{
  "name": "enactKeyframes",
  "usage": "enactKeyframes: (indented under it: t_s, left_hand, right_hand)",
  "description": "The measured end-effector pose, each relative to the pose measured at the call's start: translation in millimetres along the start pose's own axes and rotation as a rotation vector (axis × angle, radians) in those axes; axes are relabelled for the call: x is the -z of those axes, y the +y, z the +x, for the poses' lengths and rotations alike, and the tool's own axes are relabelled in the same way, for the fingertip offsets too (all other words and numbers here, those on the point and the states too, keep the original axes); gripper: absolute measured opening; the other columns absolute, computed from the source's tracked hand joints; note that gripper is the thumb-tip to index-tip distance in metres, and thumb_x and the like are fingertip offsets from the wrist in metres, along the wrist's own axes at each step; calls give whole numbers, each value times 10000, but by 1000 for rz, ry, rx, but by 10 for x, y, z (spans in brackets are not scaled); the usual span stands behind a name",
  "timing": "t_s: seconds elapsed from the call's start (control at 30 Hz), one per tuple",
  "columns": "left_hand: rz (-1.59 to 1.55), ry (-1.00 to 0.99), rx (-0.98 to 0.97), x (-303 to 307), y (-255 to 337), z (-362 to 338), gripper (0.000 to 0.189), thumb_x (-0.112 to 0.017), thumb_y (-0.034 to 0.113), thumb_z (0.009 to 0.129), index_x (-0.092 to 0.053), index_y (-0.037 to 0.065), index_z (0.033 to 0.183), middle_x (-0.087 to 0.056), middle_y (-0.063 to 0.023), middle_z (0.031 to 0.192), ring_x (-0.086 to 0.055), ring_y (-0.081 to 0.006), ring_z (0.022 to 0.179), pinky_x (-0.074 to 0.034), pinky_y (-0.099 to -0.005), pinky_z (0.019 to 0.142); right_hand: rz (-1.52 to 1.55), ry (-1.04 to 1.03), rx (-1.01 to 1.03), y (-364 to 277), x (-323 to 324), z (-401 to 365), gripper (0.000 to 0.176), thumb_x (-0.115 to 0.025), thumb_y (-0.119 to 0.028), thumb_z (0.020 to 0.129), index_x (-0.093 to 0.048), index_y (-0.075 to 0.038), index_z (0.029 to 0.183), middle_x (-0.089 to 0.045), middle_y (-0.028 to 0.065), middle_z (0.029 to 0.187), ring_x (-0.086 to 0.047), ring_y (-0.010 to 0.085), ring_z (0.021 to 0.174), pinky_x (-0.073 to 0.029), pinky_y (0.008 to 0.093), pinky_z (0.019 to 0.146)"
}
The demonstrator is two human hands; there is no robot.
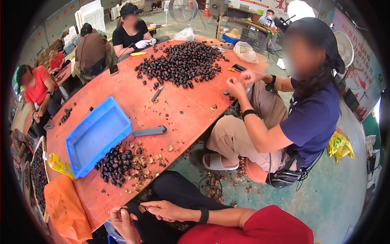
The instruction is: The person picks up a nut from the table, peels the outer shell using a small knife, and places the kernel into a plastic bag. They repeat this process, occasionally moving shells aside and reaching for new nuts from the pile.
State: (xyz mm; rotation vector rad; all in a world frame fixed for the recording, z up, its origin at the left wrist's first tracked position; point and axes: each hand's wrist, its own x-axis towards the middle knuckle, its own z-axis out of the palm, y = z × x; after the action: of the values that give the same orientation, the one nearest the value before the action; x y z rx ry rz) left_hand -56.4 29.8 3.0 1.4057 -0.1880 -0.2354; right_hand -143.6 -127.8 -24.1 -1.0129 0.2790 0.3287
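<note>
At the bottom of the view, below the table edge, my left hand [124,224] is closed in a pinch, thumb against fingers, at a small dark bit. My right hand [168,210], with a black band on its wrist, reaches in from the right, its fingers closed around a small brownish piece [142,208] whose kind I cannot tell. Both hands are close together over my dark trousers. On the table just above them lies a small heap of glossy dark nuts [115,164], with broken shell bits [140,173] beside it. A blue tray [99,134] stands behind that heap.
A grey-handled tool [150,131] lies by the tray on the red table [183,110]. Farther back are a large nut pile [180,63] and a small knife [157,94]. An orange bag [67,207] and yellow bottle [59,163] are at left. A co-worker [313,110] sits at right; others sit beyond.
</note>
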Motion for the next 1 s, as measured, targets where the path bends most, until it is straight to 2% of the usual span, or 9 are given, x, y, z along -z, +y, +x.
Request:
enactKeyframes:
  t_s: [0.03, 0.07, 0.1, 0.23, 0.3, 0.37, 0.57, 0.8, 1.0]
  left_hand:
    - [-33, -11, 56, -29, 19, -70, 146, -609, 74, 872, -562, 53, 1009, -619, -71, 880, -538, -113, 598, -446, -212, 569]
    - [16, -45, 31, 6, -78, -83, 219, -612, 194, 891, -521, 63, 1041, -549, -35, 851, -512, -88, 564, -403, -188, 487]
    - [19, -38, 46, 0, -102, -122, 219, -612, 194, 891, -521, 63, 1041, -549, -35, 851, -512, -88, 564, -403, -188, 487]
    - [-153, 14, 105, 24, -215, -194, 311, -630, 175, 873, -495, 26, 1111, -547, -103, 963, -540, -151, 608, -462, -240, 517]
    - [-217, 38, 173, -7, -178, -208, 358, -633, 189, 867, -496, 15, 1149, -571, -147, 1054, -568, -171, 622, -499, -275, 582]
    - [-250, 24, 185, 29, -163, -242, 379, -622, 165, 869, -505, 12, 1195, -591, -173, 1092, -645, -221, 752, -543, -309, 673]
    - [-503, -96, 208, 105, -165, -349, 373, -545, 36, 898, -449, -2, 1256, -525, -151, 1198, -632, -257, 963, -536, -387, 855]
    - [-553, -60, 157, 101, -218, -342, 347, -590, 99, 885, -474, 38, 1206, -582, -134, 1134, -643, -235, 946, -555, -365, 816]
    - [-575, -6, 173, 102, -245, -350, 437, -593, 295, 886, -467, 62, 1233, -625, -59, 975, -614, -155, 733, -527, -317, 723]
  right_hand:
    - [5, 4, -11, -4, -18, -32, 468, -421, -263, 973, -321, -177, 1422, -449, -23, 656, -338, 16, 383, -280, 157, 330]
    - [-5, 21, 5, -16, -27, -59, 468, -416, -266, 975, -314, -188, 1425, -445, -24, 654, -339, 14, 386, -283, 155, 333]
    - [-14, 35, 20, -53, -37, -87, 468, -411, -268, 977, -308, -200, 1428, -441, -24, 653, -341, 12, 388, -286, 153, 335]
    - [-120, 9, 51, 93, -1, -53, 433, -413, -269, 973, -366, -246, 1403, -451, -35, 614, -356, 20, 400, -300, 163, 357]
    - [-163, 131, 62, 122, -71, -42, 415, -436, -269, 968, -417, -203, 1377, -456, -36, 615, -354, 17, 414, -290, 161, 372]
    - [-91, 129, 9, 48, -115, -95, 411, -454, -267, 964, -438, -132, 1351, -467, -23, 615, -353, 21, 400, -278, 169, 353]
    - [2, 39, -66, -71, -123, -162, 386, -447, -264, 971, -457, -64, 1301, -510, 17, 619, -373, 38, 366, -277, 174, 321]
    - [-201, 87, 79, -194, -165, -166, 409, -413, -210, 979, -402, -61, 1360, -493, -2, 656, -359, 15, 416, -282, 159, 360]
    - [-57, -7, 67, -311, -284, -151, 416, -425, -202, 977, -387, -60, 1366, -527, 28, 730, -380, 24, 417, -283, 163, 359]
